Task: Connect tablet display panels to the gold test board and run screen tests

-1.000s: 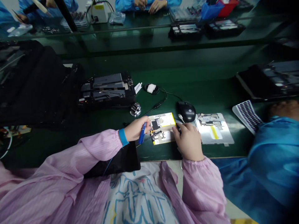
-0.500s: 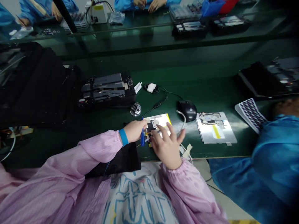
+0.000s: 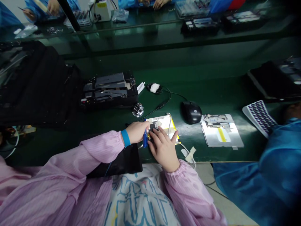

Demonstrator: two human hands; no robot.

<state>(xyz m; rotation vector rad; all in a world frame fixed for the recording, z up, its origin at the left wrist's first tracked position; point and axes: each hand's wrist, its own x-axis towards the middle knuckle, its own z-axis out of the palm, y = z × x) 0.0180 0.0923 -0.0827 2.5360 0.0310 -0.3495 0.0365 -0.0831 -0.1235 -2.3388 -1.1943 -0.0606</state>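
My left hand (image 3: 136, 131) is closed round a blue pen-like tool (image 3: 145, 140) and rests at the left edge of a small opened device with a yellow-edged plate (image 3: 164, 122). My right hand (image 3: 162, 147) lies over the device's near half, fingers pressed down on its black and gold parts. A white cable (image 3: 169, 123) loops over the device and runs past my right hand to a taped end (image 3: 190, 153) at the table's edge.
A black mouse (image 3: 191, 112) and a silver back plate (image 3: 221, 134) lie to the right. A black tray of parts (image 3: 109, 91) and a small metal counter (image 3: 137, 110) stand behind. A person's blue sleeve (image 3: 263, 175) fills the right. Other people's hands work at the far bench.
My right hand has moved left from near the mouse onto the device. The white cable came with it and now lies across the device. My left hand has stayed put.
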